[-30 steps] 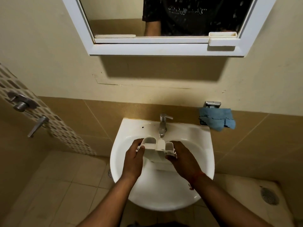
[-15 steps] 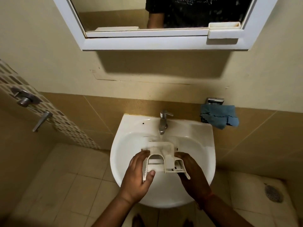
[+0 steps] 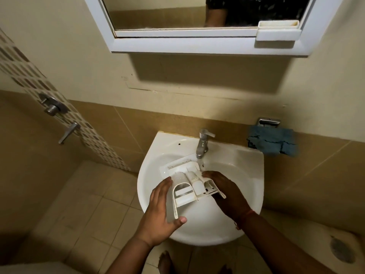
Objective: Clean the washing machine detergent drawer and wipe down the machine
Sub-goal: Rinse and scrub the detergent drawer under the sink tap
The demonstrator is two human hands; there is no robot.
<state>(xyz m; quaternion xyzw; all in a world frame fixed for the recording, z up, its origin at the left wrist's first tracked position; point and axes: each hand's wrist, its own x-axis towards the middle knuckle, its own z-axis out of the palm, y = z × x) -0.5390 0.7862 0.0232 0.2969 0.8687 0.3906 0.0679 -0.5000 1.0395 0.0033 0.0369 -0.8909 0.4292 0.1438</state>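
Observation:
The white plastic detergent drawer (image 3: 188, 186) is tilted over the white sink (image 3: 253, 161), its back end under the tap (image 3: 203, 142), from which a thin stream of water runs. My left hand (image 3: 159, 210) holds its left side: fingers lie along the side wall and the thumb hooks under the end of the front panel. My right hand (image 3: 227, 192) grips the right side, fingertips curled over the upper edge near the stream. The washing machine is not in view.
A blue cloth (image 3: 273, 143) hangs from a metal holder on the wall to the right of the sink. A white-framed mirror cabinet (image 3: 197, 46) hangs above. A shower valve (image 3: 51, 107) is on the left wall, a floor drain (image 3: 341, 252) at lower right.
The drawer came down from in front of the tap and now lies lower, its back end under the stream. My left thumb went from over the front panel to beneath its end.

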